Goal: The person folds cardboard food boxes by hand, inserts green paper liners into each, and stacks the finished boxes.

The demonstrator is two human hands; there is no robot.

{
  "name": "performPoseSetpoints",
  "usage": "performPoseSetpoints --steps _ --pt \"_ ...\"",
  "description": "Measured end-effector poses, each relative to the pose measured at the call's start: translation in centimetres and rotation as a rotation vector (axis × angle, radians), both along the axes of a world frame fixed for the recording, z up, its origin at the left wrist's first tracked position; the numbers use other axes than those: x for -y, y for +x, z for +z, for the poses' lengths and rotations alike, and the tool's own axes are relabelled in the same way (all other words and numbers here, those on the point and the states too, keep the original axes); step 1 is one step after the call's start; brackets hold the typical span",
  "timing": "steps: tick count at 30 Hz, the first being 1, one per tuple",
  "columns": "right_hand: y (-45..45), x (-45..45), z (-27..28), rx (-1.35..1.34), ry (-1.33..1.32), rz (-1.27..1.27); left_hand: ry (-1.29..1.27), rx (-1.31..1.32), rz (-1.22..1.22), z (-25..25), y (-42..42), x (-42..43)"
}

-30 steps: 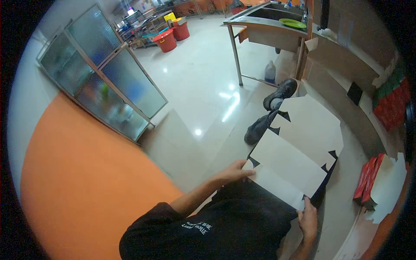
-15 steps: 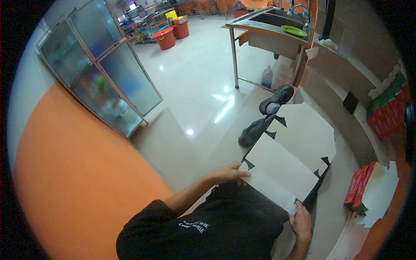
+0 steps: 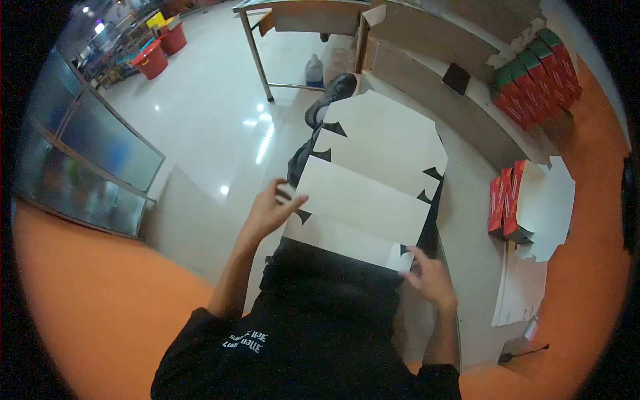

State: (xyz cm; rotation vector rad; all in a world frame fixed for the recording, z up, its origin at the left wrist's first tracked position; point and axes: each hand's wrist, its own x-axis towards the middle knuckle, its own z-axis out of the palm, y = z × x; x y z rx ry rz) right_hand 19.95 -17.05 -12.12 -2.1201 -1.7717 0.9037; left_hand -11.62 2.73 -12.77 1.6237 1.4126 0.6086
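A flat white cardboard box blank (image 3: 363, 193) with notched corners and crease lines lies across my lap and legs. At its left edge is my left hand (image 3: 270, 212), fingers apart, the thumb over the edge of the board and the other fingers bent beyond it. My right hand (image 3: 432, 275) is at the near right corner, thumb and fingers closed about a small raised corner flap (image 3: 395, 257). The blank's near panel lies against my dark clothing. Its far end reaches toward my shoes (image 3: 330, 99).
Folded red boxes (image 3: 505, 200) sit on the ledge to the right beside another white blank (image 3: 547, 207) and stacked sheets (image 3: 519, 283). More red and green boxes (image 3: 539, 80) stand farther back. A dark flat object (image 3: 457, 79) lies on the ledge. Ahead are a metal sink stand (image 3: 257, 57) and a jug (image 3: 314, 71).
The view has turned right and down. My left hand has loosened from the blank's left edge, its fingers now apart. My right hand stays at the near right corner flap.
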Motion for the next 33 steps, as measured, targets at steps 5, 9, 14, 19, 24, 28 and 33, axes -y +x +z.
performPoseSetpoints --steps 5,9,14,19,24,28,33 --pt "2.7 -3.4 -3.2 -0.174 0.275 -0.516 0.107 -0.085 -0.1 -0.7 3.1 -2.3" --pt "1.9 -5.4 -7.5 -0.144 0.356 -0.552 0.258 -0.245 -0.096 -1.2 4.5 -1.8" --pt "-0.1 -5.8 -5.1 -0.18 0.358 -0.601 0.255 -0.208 -0.051 -0.3 5.5 -1.2" --pt "0.3 -6.0 -6.3 -0.274 0.416 -0.632 0.139 -0.032 -0.029 -0.4 5.0 -1.4" --pt "-0.4 -6.2 -6.8 -0.242 0.458 -0.709 0.129 0.123 0.039 -0.5 5.4 -0.8" --pt "-1.2 -6.2 -5.0 -0.25 0.487 -0.721 0.309 -0.058 0.005 -1.3 5.5 -1.2" --pt "-2.3 -5.6 -2.9 -0.253 0.531 -0.692 0.35 -0.232 0.032 0.5 6.8 -0.3"
